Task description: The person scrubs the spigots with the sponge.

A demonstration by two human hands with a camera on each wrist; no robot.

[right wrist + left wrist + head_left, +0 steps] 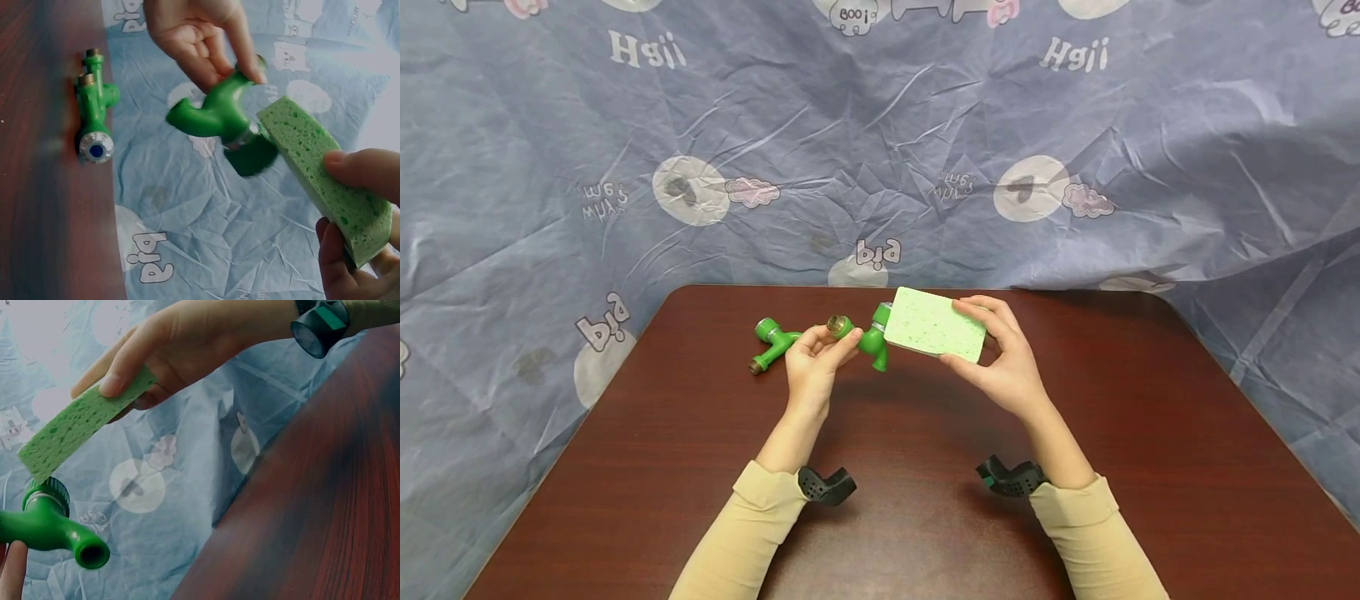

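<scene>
My left hand pinches a green tap near its brass-threaded inlet, holding it up above the table. The tap's spout points downward in the head view, and its ribbed knob faces the sponge. In my right hand is a light green rectangular sponge, gripped between thumb and fingers at its right end. The sponge's far end comes right up to the knob in the left wrist view. Most of my left hand lies outside the left wrist view.
A second green fitting with brass threaded ends lies on the dark red-brown table, beyond and left of my left hand. A blue printed cloth hangs behind the table's back edge. Each wrist wears a black camera mount.
</scene>
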